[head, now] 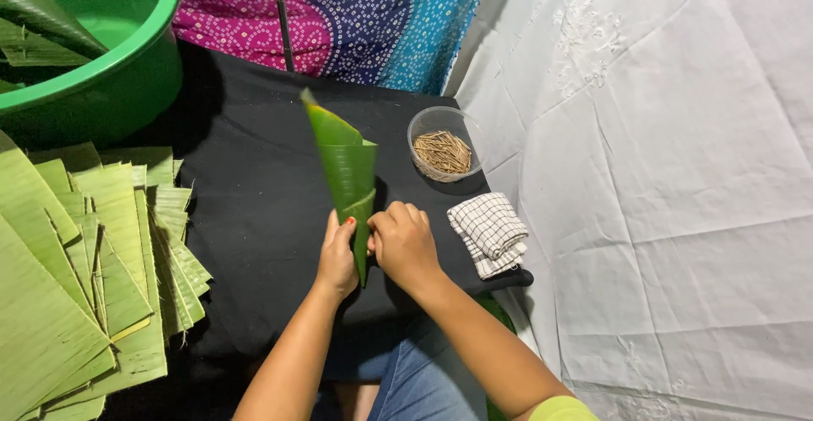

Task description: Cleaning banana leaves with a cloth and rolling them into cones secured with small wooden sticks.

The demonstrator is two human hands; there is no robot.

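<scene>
We are holding the rolled banana-leaf cone upright between both hands, left hand and right hand closed around its narrow tip; we are keeping the overlap tight, judging it could unroll; the bowl of wooden picks is lying just beyond the right hand.

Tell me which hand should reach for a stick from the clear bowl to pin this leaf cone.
Right, probably. The right hand is on the same side as the clear bowl of sticks, with open black cloth between them. The left hand grips the leaf cone and would have to cross over.
</scene>
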